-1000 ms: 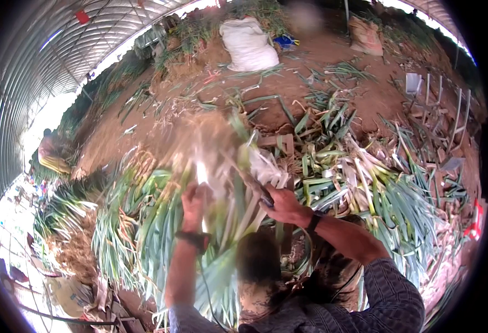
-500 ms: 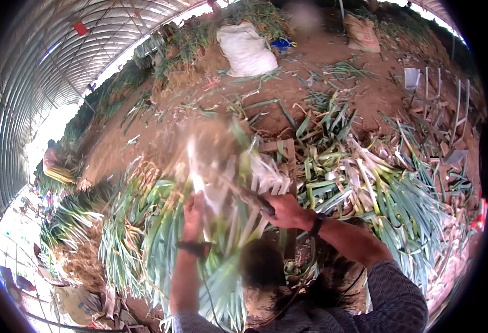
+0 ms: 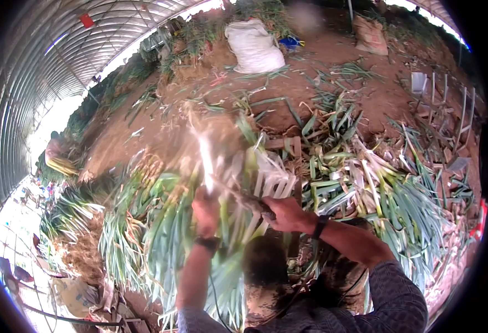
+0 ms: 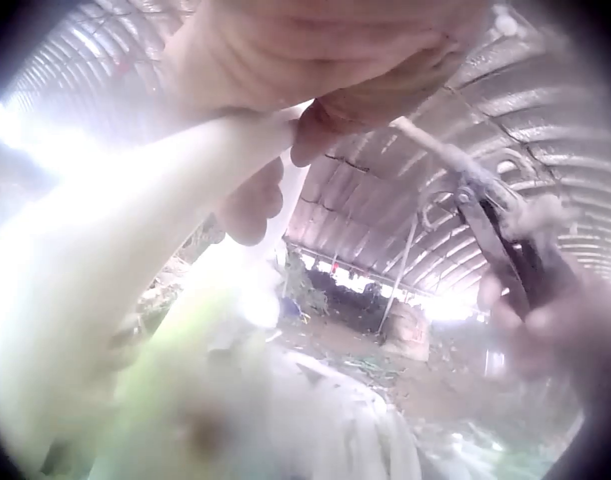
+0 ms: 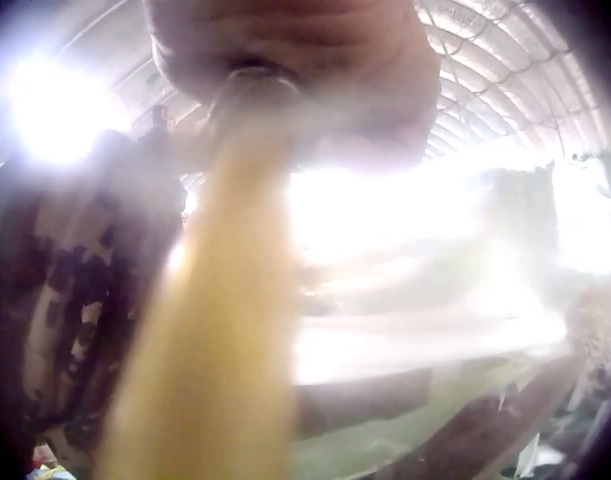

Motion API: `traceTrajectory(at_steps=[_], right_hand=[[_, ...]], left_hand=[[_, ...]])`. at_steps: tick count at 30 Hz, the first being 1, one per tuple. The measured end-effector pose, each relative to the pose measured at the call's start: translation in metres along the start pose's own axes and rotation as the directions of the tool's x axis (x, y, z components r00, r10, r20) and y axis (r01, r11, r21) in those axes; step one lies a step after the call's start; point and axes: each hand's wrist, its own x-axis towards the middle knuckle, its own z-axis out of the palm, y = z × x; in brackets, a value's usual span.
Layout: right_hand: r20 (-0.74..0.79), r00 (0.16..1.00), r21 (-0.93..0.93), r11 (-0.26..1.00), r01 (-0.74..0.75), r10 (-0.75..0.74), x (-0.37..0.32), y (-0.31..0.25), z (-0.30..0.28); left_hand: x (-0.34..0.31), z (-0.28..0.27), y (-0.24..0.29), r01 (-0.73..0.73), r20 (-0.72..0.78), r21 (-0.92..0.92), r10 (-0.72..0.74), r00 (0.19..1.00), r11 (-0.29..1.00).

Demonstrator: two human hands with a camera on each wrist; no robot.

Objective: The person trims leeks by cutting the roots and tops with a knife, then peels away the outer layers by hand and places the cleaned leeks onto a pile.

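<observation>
My left hand (image 3: 206, 213) grips a leek (image 3: 206, 161) by its stem, with the white shank and blurred roots pointing away from me. In the left wrist view, the thumb and fingers close around a pale leek (image 4: 156, 190) held close to the camera. Just to the right, my right hand (image 3: 288, 213) holds a dark-handled air gun (image 3: 252, 201), its nozzle angled left toward the leek. A yellow hose (image 5: 211, 310) runs down from that hand in the right wrist view. Green-leaved leeks (image 3: 169, 238) lie heaped beneath the left hand.
More leeks (image 3: 405, 205) are piled to the right. A white sack (image 3: 255, 47) and a tan sack (image 3: 370, 36) stand on the earth floor. Another person (image 3: 60, 155) is at the far left. Wooden slats (image 3: 283, 144) lie ahead, under an arched roof.
My left hand has shifted slightly right and the leek's white shank now reaches farther forward. The right hand keeps its hold on the air gun in about the same place.
</observation>
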Motion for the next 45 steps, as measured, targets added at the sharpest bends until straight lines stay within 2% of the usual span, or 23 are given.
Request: traceTrajectory(at_steps=[2,6,10,11,13,17,20,21,24,26,27,28,30,31,33,34,36,37,38,40,42,43,45], right_hand=[[-0.029,0.999,0.019,1.000,-0.014,0.014,0.000,0.004,0.003],[-0.034,0.997,0.066,0.996,-0.067,0.070,0.003,-0.001,-0.002],[-0.055,0.987,0.049,0.988,-0.148,0.151,0.006,0.001,-0.007],[-0.137,0.986,0.108,0.991,-0.084,0.098,0.008,-0.003,-0.008],[-0.094,0.991,0.023,0.996,-0.089,0.091,0.008,0.005,-0.003],[-0.061,0.994,0.034,0.996,-0.085,0.087,0.008,0.010,-0.009],[-0.179,0.983,0.141,0.990,-0.012,0.038,0.013,0.001,-0.015],[-0.163,0.986,0.104,0.994,-0.030,0.046,0.013,0.004,-0.014],[-0.086,0.991,0.064,0.993,-0.098,0.103,0.010,0.019,-0.010],[0.026,0.987,0.114,0.980,-0.161,0.159,0.011,0.028,-0.017],[-0.023,0.992,0.018,0.992,-0.121,0.121,0.014,0.026,-0.018],[-0.064,0.993,0.063,0.993,-0.099,0.103,0.012,0.024,-0.019],[-0.145,0.987,0.150,0.987,-0.050,0.072,0.011,0.013,-0.024],[-0.083,0.994,0.121,0.991,-0.061,0.072,0.009,0.013,-0.026],[0.043,0.996,0.069,0.994,-0.086,0.084,0.000,0.014,-0.027],[0.144,0.978,0.001,0.988,-0.156,0.154,-0.005,0.021,-0.024],[0.318,0.901,-0.152,0.954,-0.257,0.293,-0.007,0.037,-0.021],[0.362,0.865,-0.178,0.937,-0.301,0.347,-0.010,0.040,-0.024],[0.312,0.894,-0.170,0.944,-0.281,0.322,-0.012,0.042,-0.024],[0.212,0.940,-0.157,0.959,-0.238,0.268,-0.016,0.041,-0.024],[0.218,0.937,-0.132,0.959,-0.249,0.273,-0.016,0.034,-0.028],[0.216,0.935,-0.120,0.958,-0.259,0.280,-0.016,0.032,-0.031],[0.237,0.909,-0.140,0.938,-0.317,0.343,-0.016,0.037,-0.032]], left_hand=[[-0.002,0.008,0.009,-0.073,-0.087,-0.011,0.072,0.994,0.997],[-0.006,0.011,0.018,-0.098,-0.075,0.030,0.100,0.992,0.995],[-0.007,0.017,0.008,0.002,-0.063,-0.059,-0.006,0.998,0.998],[-0.006,0.021,0.004,0.008,-0.080,-0.097,-0.016,0.997,0.995],[-0.006,0.024,0.005,0.003,-0.085,-0.123,-0.013,0.996,0.992],[-0.007,0.023,0.000,-0.117,-0.053,0.014,0.118,0.992,0.993],[-0.008,0.027,0.000,-0.184,-0.058,0.061,0.188,0.980,0.981],[-0.009,0.027,0.003,-0.197,-0.056,0.062,0.200,0.978,0.978],[-0.011,0.027,0.013,0.126,0.022,0.061,-0.127,0.992,0.990],[-0.008,0.037,0.000,0.017,-0.019,-0.213,-0.022,1.000,0.977],[-0.008,0.039,-0.005,-0.010,-0.025,-0.218,0.004,1.000,0.976],[-0.008,0.041,-0.011,-0.037,-0.032,-0.223,0.031,0.999,0.974],[-0.011,0.041,-0.021,-0.037,0.011,0.025,0.037,0.999,0.999],[-0.010,0.037,0.001,-0.061,0.025,-0.034,0.062,0.998,0.998],[-0.008,0.041,-0.001,0.078,0.067,-0.095,-0.072,0.995,0.992],[-0.007,0.042,-0.008,0.149,0.094,-0.119,-0.138,0.986,0.982],[-0.002,0.044,-0.018,0.174,0.157,-0.183,-0.146,0.977,0.968],[-0.001,0.045,-0.021,0.291,0.239,-0.040,-0.273,0.932,0.956],[0.000,0.045,-0.024,0.388,0.299,0.112,-0.404,0.865,0.915],[-0.012,0.051,-0.043,0.475,0.396,-0.288,-0.348,0.850,0.832],[-0.018,0.060,-0.049,0.528,0.442,-0.173,-0.414,0.796,0.832],[-0.021,0.063,-0.060,0.505,0.463,-0.166,-0.385,0.798,0.847],[-0.027,0.071,-0.079,0.354,0.368,0.036,-0.342,0.865,0.934]])
